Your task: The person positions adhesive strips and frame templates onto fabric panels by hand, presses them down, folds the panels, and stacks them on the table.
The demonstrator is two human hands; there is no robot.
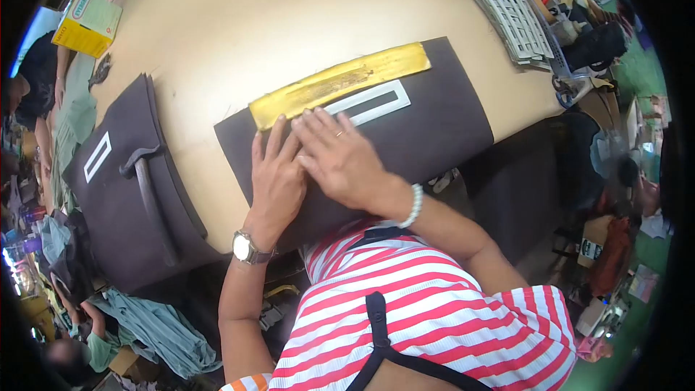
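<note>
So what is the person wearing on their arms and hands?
The left hand has a round silver wristwatch at its wrist. The right hand has a thin gold ring on one finger and a white beaded bracelet. Both arms are bare, with no sleeves.

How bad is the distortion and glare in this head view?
Head view: strong fisheye, black corners, table edge bowed; gold strip shines with mild glare; both hands, left and right, on the dark panel are sharp; the edges are blurred.
</note>
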